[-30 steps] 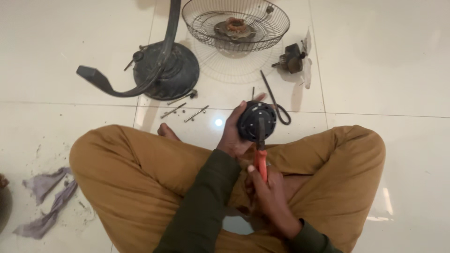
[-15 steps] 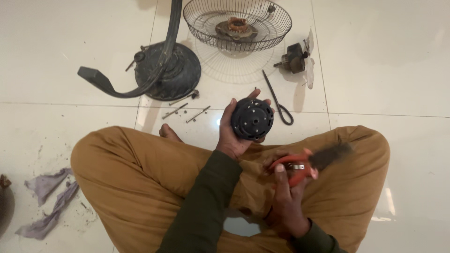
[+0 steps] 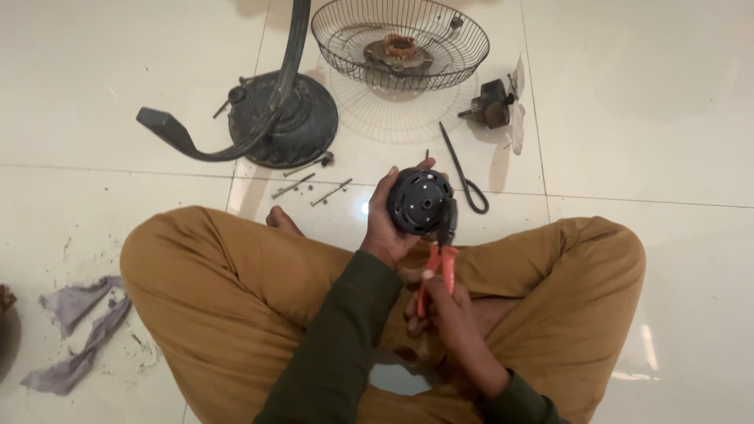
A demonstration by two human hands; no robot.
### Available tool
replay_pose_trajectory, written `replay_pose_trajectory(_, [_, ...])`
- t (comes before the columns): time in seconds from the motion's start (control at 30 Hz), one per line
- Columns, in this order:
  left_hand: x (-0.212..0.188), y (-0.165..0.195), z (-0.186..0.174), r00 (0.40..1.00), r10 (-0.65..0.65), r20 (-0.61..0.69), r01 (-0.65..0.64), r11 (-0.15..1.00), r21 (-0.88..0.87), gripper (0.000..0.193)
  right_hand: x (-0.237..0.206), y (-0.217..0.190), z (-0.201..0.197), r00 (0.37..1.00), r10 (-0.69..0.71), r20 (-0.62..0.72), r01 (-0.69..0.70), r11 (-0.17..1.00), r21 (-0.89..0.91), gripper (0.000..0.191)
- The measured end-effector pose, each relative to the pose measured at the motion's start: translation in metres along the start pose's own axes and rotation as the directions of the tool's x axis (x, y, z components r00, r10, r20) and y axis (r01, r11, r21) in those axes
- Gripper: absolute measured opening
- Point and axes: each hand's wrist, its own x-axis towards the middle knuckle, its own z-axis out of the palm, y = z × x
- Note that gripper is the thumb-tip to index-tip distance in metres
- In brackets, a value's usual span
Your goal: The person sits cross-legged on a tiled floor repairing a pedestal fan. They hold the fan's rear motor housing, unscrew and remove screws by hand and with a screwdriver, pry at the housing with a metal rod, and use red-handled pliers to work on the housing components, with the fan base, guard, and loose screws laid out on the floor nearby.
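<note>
The person sits cross-legged on the pale tiled floor (image 3: pixel 644 94), knees in tan trousers spread wide to either side. Out beyond the knees stands a dark round fan base (image 3: pixel 302 118) with its curved stem (image 3: pixel 236 141) arching down to the left. To its right lies a wire fan guard (image 3: pixel 440 55), dish up, with a rusty motor part (image 3: pixel 398 51) sitting inside it. Just right of the guard is a small dark motor piece (image 3: pixel 493 104), and a black cable (image 3: pixel 463 177) loops across the tile below it. 2 grey rags (image 3: pixel 75 330) lie crumpled on the floor at the far left.

The left hand (image 3: pixel 386 228) holds a round black motor housing (image 3: pixel 420 202) above the lap, fingers curled around its rim and thumb on the near side. The right hand (image 3: pixel 444 314) is wrapped tight around the orange handles of a pair of pliers (image 3: pixel 438 267), whose dark nose meets the housing's lower right edge. A few long bolts (image 3: pixel 314 188) rest on the tile between the fan base and the left knee.
</note>
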Motion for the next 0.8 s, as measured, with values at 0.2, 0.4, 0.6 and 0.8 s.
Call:
replay_pose_trajectory(0.2, [0.002, 0.001, -0.002, 0.999, 0.025, -0.048, -0.023, 0.998, 0.051, 0.067, -0.003, -0.005, -0.004, 0.810, -0.586, 0.034, 0.584, 0.799, -0.143, 0.032])
replay_pose_trajectory(0.4, [0.004, 0.000, -0.002, 0.989, 0.053, -0.135, -0.053, 0.999, 0.004, 0.065, -0.005, -0.005, 0.002, 0.879, -0.475, 0.046, 0.475, 0.860, -0.187, 0.029])
replay_pose_trajectory(0.6, [0.004, 0.001, -0.006, 0.989, 0.093, -0.118, -0.092, 0.996, 0.008, 0.064, -0.008, -0.005, 0.002, 0.993, 0.063, 0.103, -0.035, 0.968, -0.249, 0.043])
replay_pose_trajectory(0.8, [0.005, -0.001, -0.012, 0.970, 0.172, -0.171, -0.171, 0.985, 0.016, 0.066, -0.012, 0.005, -0.001, 0.968, -0.208, 0.139, 0.230, 0.959, -0.166, 0.034])
